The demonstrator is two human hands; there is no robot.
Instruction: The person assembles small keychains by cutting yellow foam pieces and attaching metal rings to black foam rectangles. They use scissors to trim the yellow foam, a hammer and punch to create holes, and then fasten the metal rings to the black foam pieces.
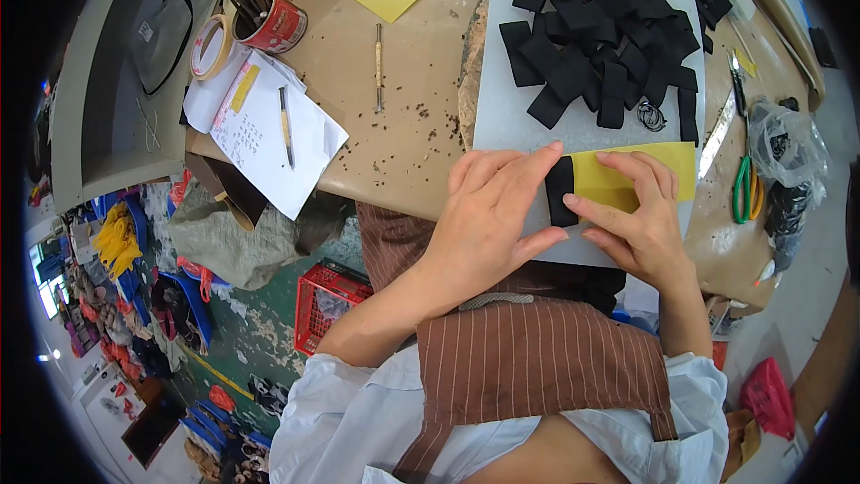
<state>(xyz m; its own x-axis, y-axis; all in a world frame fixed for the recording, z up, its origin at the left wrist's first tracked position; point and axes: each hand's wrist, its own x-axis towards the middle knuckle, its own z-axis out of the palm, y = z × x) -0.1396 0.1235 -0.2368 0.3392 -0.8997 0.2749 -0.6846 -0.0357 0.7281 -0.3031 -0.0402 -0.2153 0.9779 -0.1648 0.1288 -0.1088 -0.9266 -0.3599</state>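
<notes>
A black fabric band (pixel 561 197) lies upright across the left end of a yellow card strip (pixel 678 170), on a pale grey board (pixel 498 45). My left hand (pixel 488 211) is at the band's left side. Its fingers are stretched out, with the thumb apart from them. Over the card, my right hand (pixel 640 215) has its fingers spread, and one fingertip touches the band near its right edge. Just beyond lies a large heap of folded black bands (pixel 609 22). A small coil of dark cord (pixel 651 116) sits at the heap's near edge.
At right lie scissors (pixel 742 188) with green and orange handles, a metal ruler (pixel 717 136) and a clear plastic bag (pixel 788 139). To the left are an awl-like tool (pixel 378 67), a notebook (pixel 269 134) with a pen (pixel 286 125), a tape roll (pixel 210 47) and a red tin (pixel 279 25).
</notes>
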